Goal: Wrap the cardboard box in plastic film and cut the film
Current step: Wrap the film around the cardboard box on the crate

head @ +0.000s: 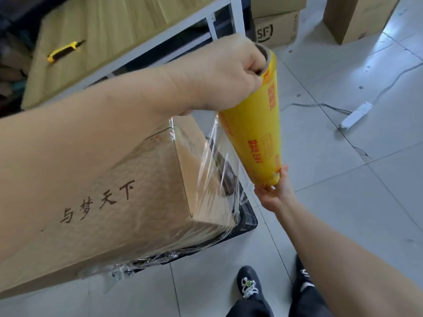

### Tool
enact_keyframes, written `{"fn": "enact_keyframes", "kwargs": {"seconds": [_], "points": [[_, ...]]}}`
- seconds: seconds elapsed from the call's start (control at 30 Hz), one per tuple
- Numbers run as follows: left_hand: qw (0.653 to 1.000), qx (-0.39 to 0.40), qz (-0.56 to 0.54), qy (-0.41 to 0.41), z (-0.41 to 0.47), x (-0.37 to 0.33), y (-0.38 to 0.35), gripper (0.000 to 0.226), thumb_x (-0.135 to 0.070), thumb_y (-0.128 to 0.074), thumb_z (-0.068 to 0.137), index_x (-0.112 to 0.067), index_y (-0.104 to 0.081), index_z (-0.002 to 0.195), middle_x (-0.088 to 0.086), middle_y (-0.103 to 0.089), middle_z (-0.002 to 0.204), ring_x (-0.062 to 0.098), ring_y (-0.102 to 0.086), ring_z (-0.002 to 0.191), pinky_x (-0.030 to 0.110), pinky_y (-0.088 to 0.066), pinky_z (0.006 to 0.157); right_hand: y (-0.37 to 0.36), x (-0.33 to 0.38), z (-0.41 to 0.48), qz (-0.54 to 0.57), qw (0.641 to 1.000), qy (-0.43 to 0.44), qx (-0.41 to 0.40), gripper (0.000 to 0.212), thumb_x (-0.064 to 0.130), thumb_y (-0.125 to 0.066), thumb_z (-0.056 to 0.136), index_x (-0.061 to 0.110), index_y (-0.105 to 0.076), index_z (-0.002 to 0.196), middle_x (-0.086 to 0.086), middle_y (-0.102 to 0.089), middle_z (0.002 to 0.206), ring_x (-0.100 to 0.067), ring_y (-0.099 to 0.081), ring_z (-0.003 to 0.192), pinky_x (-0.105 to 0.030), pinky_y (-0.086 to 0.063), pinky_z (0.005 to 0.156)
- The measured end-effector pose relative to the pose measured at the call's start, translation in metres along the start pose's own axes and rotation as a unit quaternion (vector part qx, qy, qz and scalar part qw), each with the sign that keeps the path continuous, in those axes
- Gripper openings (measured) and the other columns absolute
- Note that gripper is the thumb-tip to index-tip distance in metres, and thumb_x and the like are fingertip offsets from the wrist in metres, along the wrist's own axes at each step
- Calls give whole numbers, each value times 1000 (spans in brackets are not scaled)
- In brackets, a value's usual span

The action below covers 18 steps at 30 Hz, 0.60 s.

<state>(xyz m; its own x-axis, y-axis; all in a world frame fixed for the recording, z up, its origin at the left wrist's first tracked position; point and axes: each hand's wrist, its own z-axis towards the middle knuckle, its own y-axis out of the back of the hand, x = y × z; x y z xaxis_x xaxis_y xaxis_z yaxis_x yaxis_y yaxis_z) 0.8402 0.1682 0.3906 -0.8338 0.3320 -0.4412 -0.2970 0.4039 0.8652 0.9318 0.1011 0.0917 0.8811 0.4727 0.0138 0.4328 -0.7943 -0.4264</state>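
Both hands hold the film roll (254, 124) by its ends. The left hand (229, 74) is at the far, upper end with its fingers hooked into the open cardboard core (265, 53). The right hand (274, 191) cups the near, lower end, thumb against the yellow side and fingers beneath. How far those fingers reach into the core cannot be told. Holding it by the ends likely lets the roll turn and pay out while neither palm touches the clinging film.

A clear plastic film (215, 161) stretches from the roll's left side to the right end face of the cardboard box (137, 191), taut and creased. The roll stands nearly upright, just beside that end and apart from it, so the sheet meets the face across its height. Film already clings along the box's near lower edge and its right end, so wrapping seems under way but not finished. The printed near side looks bare in parts.

The box lies on a black base (247, 220) on the tiled floor (343, 202), which raises it to working height. A yellow utility knife (64, 51) lies on the flat surface at far left, well apart from both hands. Cutting is not yet begun, and a hand must let go of the roll to fetch the knife.
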Motion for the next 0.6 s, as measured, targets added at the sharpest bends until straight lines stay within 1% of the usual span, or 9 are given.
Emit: {"fn": "enact_keyframes", "kwargs": {"seconds": [0.03, 0.1, 0.17, 0.23, 0.27, 0.33, 0.43, 0.57, 0.6], "points": [[1000, -4, -2, 8, 1, 4, 3, 31, -14, -43, 88, 11, -59, 98, 27, -57, 82, 31, -52, 69, 48, -49, 67, -5, 1, 2, -9, 1000, -8, 1, 81, 70, -59, 76, 13, -46, 132, -10, -58, 102, -21, -61, 78, -27, -55, 51], [1000, -12, 2, 25, 2, 10, 9, 44, -23, -40, 80, 11, -60, 100, 30, -63, 98, 39, -61, 85, 56, -52, 78, -13, 2, 6, -37, 999, -17, 0, 81, 69, -59, 77, 13, -45, 134, -10, -57, 96, -22, -61, 76, -29, -53, 54], [999, -15, 3, 42, 4, 17, 15, 49, -26, -39, 77, 12, -60, 100, 31, -63, 101, 42, -61, 91, 59, -50, 80, -22, 4, 9, -59, 998, -30, 6, 83, 68, -59, 77, 11, -43, 135, -10, -56, 97, -23, -60, 79, -32, -53, 62], [998, -13, -1, 55, 5, 22, 21, 49, -26, -39, 78, 13, -59, 100, 33, -62, 100, 43, -61, 90, 61, -49, 80, -32, 5, 11, -77, 996, -46, 15, 82, 69, -57, 78, 10, -43, 134, -10, -56, 99, -24, -61, 83, -31, -53, 61], [998, -12, 0, 60, 6, 24, 24, 48, -25, -39, 79, 12, -59, 100, 33, -62, 99, 43, -61, 89, 61, -49, 80, -35, 6, 14, -87, 995, -52, 17, 81, 69, -56, 79, 10, -43, 134, -10, -56, 104, -25, -62, 92, -29, -53, 66], [998, -12, 5, 65, 7, 29, 29, 48, -25, -38, 81, 11, -59, 103, 32, -64, 100, 42, -61, 90, 59, -49, 81, -42, 8, 19, -112, 992, -55, 24, 84, 69, -54, 80, 10, -40, 137, -11, -55, 124, -26, -55, 118, -31, -49, 85], [997, -16, 6, 75, 9, 34, 36, 49, -27, -38, 83, 10, -59, 107, 31, -64, 104, 40, -62, 94, 58, -47, 86, -52, 9, 26, -160, 985, -58, 42, 78, 69, -49, 83, 13, -41, 137, -14, -50, 139, -26, -43, 133, -36, -38, 108], [995, -29, 9, 96, 11, 41, 44, 47, -29, -38, 86, 5, -60, 108, 26, -66, 104, 38, -63, 96, 57, -47, 88, -64, 11, 30, -182, 979, -71, 54, 78, 69, -46, 85, 15, -39, 141, -14, -51, 137, -28, -47, 130, -34, -36, 108], [994, -33, 11, 100, 12, 44, 46, 46, -29, -38, 86, 4, -61, 108, 25, -67, 103, 38, -63, 96, 57, -47, 88, -67, 12, 31, -184, 979, -73, 57, 78, 69, -46, 85, 15, -39, 142, -14, -50, 140, -29, -44, 132, -34, -34, 110]]}}
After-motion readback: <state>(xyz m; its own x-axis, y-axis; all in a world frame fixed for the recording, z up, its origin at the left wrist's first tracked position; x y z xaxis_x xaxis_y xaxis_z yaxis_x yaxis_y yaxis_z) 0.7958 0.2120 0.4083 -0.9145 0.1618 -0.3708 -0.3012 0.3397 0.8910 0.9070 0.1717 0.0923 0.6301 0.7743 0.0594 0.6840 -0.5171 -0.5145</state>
